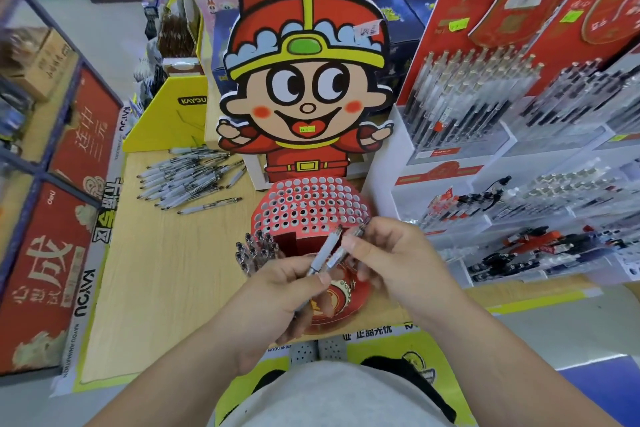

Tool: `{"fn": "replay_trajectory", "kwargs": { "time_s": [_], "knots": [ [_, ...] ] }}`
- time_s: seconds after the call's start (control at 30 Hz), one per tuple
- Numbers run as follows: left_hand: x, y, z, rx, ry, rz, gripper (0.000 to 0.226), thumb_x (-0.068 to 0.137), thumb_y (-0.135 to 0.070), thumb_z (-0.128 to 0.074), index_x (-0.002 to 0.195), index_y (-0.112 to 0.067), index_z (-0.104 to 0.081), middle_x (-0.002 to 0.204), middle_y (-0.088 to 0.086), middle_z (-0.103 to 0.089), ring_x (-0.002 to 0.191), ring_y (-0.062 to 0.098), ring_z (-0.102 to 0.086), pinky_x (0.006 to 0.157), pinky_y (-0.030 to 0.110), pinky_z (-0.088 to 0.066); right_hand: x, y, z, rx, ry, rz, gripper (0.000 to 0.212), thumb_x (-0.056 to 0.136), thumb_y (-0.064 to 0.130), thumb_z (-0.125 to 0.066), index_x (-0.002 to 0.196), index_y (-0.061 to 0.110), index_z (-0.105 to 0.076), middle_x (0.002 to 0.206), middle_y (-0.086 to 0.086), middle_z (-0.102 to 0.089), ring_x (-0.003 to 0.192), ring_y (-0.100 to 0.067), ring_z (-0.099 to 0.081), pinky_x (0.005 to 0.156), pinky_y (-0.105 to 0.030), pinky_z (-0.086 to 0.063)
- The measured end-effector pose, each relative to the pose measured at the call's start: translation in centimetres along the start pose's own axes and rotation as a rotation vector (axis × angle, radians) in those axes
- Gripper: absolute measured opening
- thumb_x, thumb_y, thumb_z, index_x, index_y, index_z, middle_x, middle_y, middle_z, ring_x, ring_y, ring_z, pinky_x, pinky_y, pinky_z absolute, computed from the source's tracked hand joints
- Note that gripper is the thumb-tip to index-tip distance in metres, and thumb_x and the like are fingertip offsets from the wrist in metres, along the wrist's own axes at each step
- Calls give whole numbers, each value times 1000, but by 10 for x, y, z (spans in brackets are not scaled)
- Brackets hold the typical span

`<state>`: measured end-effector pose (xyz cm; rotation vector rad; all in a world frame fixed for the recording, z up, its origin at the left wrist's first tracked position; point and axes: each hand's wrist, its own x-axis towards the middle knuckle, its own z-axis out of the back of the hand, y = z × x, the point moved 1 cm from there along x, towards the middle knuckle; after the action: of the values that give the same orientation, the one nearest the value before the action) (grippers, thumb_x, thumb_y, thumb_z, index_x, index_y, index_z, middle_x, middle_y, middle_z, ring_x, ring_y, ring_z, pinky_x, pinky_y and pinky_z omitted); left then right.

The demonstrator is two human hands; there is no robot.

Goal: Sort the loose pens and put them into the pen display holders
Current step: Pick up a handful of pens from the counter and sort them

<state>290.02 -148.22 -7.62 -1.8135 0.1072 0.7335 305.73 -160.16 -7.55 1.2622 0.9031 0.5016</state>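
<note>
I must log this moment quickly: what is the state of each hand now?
Left hand: grips a slim white plastic pen.
Right hand: pinches a second slim white plastic pen.

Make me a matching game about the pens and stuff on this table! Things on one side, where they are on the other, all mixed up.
1 pile of loose pens
2 white pens
3 cartoon figure
4 yellow box

a upright behind the red holder
b gripped by left hand and right hand
c lying on the wooden table
d standing behind the pile

Pairs: 1-c, 2-b, 3-a, 4-d
</note>
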Motion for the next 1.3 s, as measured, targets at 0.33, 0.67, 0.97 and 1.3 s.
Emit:
{"fn": "replay_trajectory", "kwargs": {
  "time_s": [0.33, 0.67, 0.97, 1.3],
  "knots": [
    [-3, -12, -16, -48, -304, -131, 19, 98, -18, -62, 85, -22, -74, 74, 10, -67, 43, 16, -38, 38, 21, -28, 9, 7, 37, 225, 25, 42, 29, 72, 45, -78, 85, 20, -75, 65, -10, -65, 55, -15, -59, 49, -24, -43],
    [-3, -17, -26, -159, -336, -76, 30, 103, -30, -51, 91, -22, -78, 85, 19, -68, 45, 19, -38, 44, 27, -22, 12, 16, 56, 249, 77, 185, 16, 85, 29, -74, 100, 27, -78, 76, -8, -72, 70, -18, -66, 56, -23, -51],
    [-8, -15, -3, 23, -407, -26, 47, 98, -3, -46, 123, -40, -62, 83, 18, -64, 53, 22, -44, 46, 30, -34, 39, 15, 50, -246, -113, 370, 14, 90, 27, -74, 94, 39, -74, 84, 21, -72, 78, -1, -67, 68, -11, -48],
    [-18, -15, 6, -100, -401, -43, 35, 101, 0, -43, 93, -13, -74, 91, 21, -70, 51, 21, -48, 44, 27, -37, 57, 1, 29, -595, -74, 401, 20, 89, 31, -73, 109, 25, -75, 95, 22, -67, 88, 10, -57, 72, -2, -40]
  ]
}}
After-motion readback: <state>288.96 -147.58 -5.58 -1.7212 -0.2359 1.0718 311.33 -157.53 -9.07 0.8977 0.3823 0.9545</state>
